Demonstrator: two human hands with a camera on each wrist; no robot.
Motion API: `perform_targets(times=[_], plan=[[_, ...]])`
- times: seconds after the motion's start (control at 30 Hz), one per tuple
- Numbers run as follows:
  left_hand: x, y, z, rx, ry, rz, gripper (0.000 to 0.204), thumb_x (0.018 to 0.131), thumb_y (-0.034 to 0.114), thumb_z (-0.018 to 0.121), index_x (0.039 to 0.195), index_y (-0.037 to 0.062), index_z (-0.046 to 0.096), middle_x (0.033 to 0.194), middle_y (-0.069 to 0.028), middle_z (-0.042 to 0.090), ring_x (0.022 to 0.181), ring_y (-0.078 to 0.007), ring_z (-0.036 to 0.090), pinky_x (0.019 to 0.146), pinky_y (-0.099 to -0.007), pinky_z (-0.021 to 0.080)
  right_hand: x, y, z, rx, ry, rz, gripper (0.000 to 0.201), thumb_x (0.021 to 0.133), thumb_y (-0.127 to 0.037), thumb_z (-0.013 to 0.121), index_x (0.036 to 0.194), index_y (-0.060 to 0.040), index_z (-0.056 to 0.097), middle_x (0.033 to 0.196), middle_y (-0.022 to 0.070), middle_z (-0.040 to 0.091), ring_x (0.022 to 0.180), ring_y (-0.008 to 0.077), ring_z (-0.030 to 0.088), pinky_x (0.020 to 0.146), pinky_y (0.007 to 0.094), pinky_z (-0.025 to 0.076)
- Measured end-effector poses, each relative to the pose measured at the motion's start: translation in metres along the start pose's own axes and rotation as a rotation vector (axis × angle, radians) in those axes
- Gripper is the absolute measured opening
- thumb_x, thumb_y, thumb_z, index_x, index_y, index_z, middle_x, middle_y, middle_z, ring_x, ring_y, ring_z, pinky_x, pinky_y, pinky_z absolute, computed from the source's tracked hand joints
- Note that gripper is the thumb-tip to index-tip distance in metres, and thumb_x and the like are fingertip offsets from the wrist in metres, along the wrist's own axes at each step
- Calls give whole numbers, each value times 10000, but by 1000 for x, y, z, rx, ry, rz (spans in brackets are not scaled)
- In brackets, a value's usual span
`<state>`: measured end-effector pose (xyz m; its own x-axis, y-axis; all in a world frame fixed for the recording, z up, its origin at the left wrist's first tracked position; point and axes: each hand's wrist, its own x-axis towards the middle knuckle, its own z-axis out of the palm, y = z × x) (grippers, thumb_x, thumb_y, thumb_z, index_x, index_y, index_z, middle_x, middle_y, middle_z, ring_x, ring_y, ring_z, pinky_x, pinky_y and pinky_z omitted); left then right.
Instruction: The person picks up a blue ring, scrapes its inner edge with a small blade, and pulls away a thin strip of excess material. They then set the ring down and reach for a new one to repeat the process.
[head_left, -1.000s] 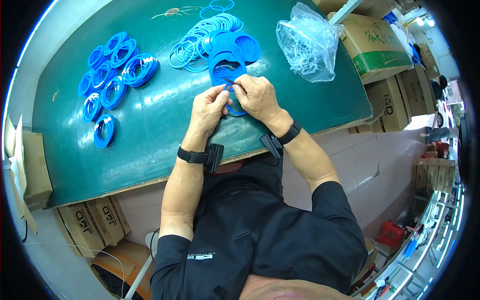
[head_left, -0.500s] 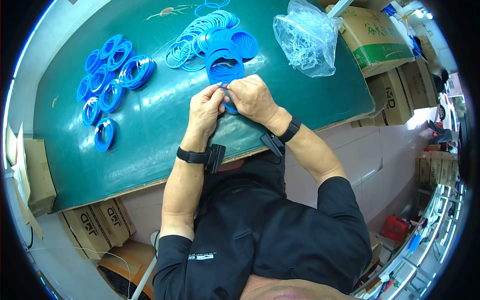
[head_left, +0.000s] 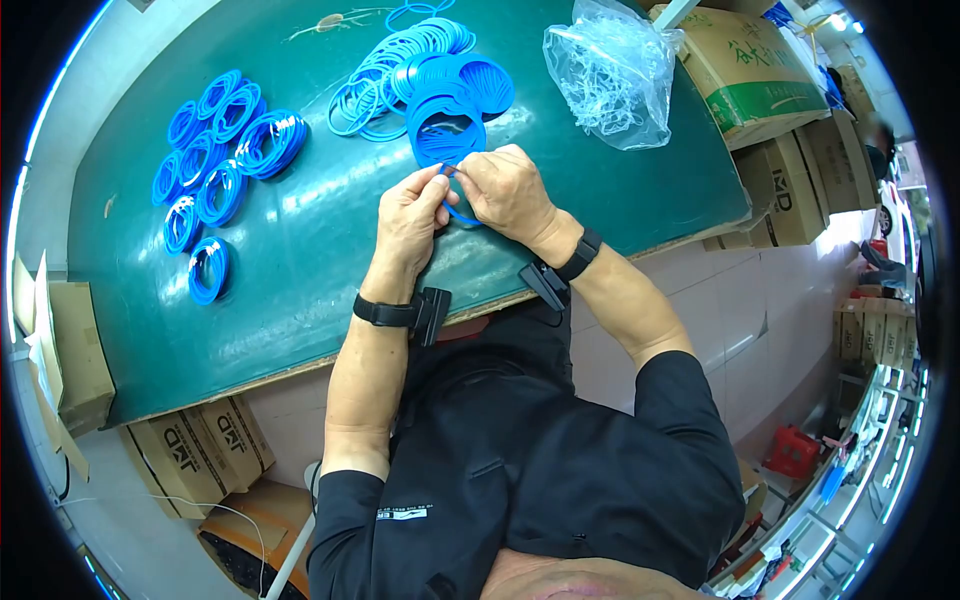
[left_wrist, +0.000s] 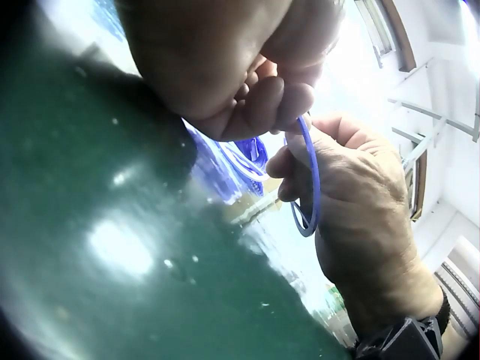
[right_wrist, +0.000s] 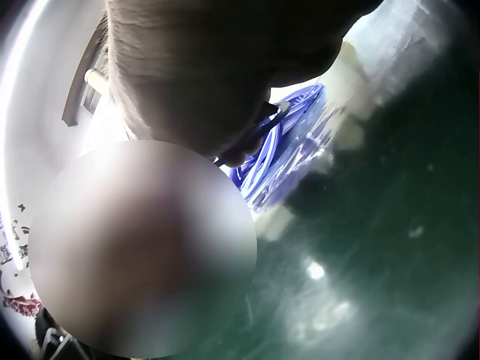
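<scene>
In the head view, my left hand (head_left: 408, 215) pinches a thin blue ring (head_left: 460, 217) between thumb and forefinger. My right hand (head_left: 508, 192) is close against it, fingers curled round a small, thin dark tool (head_left: 450, 170) whose tip meets the ring at the left fingertips. What kind of tool it is, I cannot tell. The left wrist view shows the ring (left_wrist: 315, 176) hanging edge-on between both hands. Just beyond the fingers lies a fanned stack of blue rings (head_left: 420, 125), which also shows past the right hand in the right wrist view.
Several bundles of blue rings (head_left: 208, 270) lie at the left of the green table (head_left: 300, 330). More loose rings (head_left: 370, 95) spread behind the stack. A clear plastic bag (head_left: 612, 80) of thin scraps sits at the right, beside a cardboard box (head_left: 755, 75).
The dark tool, plainly sticking out from my right fingers a second ago, now shows only as a short piece at the ring. Both hands have drawn closer together and shifted slightly left.
</scene>
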<state>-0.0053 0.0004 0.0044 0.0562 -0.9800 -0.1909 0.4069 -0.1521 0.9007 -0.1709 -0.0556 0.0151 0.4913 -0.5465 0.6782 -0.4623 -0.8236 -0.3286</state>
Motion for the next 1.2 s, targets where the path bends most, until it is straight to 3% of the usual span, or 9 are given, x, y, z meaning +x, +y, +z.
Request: perform_targets(times=[0.13, 0.33, 0.53, 0.6, 0.73, 0.8, 0.9, 1.2], plan=[[1, -2, 0, 9, -23, 12, 248, 1006, 150, 630, 1177, -17, 695, 804, -4, 675, 579, -26, 526, 514, -161, 389, 0, 0, 0, -3, 63, 38, 94, 859, -58, 679, 850, -78, 588, 709, 92, 628, 655, 297, 621, 663, 398, 456], [4, -5, -6, -11, -19, 13, 245, 1010, 152, 624, 1176, -13, 697, 801, -2, 669, 576, -27, 519, 512, -164, 386, -2, 0, -1, -44, -37, -9, 96, 856, -60, 688, 857, -83, 594, 723, 84, 634, 670, 295, 624, 674, 398, 454], [3, -2, -1, -1, -16, 13, 245, 1004, 155, 633, 1167, -15, 698, 798, -6, 664, 573, -30, 503, 513, -169, 383, 0, 1, 1, -22, 85, 9, 102, 855, -63, 691, 855, -84, 591, 720, 85, 617, 676, 293, 621, 681, 402, 449], [3, -5, -4, -10, -12, 9, 242, 1004, 157, 634, 1161, -15, 699, 797, -6, 663, 572, -30, 499, 514, -169, 381, -2, 1, -1, -62, -17, -4, 97, 853, -62, 693, 868, -88, 600, 742, 83, 632, 692, 289, 628, 686, 398, 452], [5, -5, -7, -58, -25, 5, 235, 1003, 161, 637, 1147, -14, 701, 793, -7, 661, 570, -31, 492, 515, -169, 376, 2, -2, -6, -43, -35, -23, 93, 857, -66, 698, 906, -84, 621, 759, 79, 648, 713, 281, 638, 689, 398, 457], [5, -3, -6, -41, -26, 0, 235, 1003, 162, 638, 1147, -13, 702, 791, -6, 660, 570, -31, 491, 515, -170, 376, 2, 1, -4, 4, 133, 5, 109, 861, -66, 707, 944, -87, 639, 794, 71, 661, 725, 274, 645, 686, 391, 460], [4, -2, -4, -14, -23, -16, 233, 1000, 163, 643, 1146, -9, 703, 787, -4, 658, 571, -31, 489, 516, -173, 378, 1, 0, -2, 20, 120, 111, 124, 861, -81, 698, 959, -103, 625, 834, 59, 665, 753, 274, 660, 676, 391, 460], [2, -2, -1, 114, -29, 0, 195, 1011, 165, 638, 1080, -2, 712, 823, -4, 658, 601, -33, 499, 537, -185, 387, -1, 0, 1, 41, 19, 74, 125, 853, -87, 699, 950, -112, 623, 818, 57, 627, 726, 284, 635, 650, 388, 448]])
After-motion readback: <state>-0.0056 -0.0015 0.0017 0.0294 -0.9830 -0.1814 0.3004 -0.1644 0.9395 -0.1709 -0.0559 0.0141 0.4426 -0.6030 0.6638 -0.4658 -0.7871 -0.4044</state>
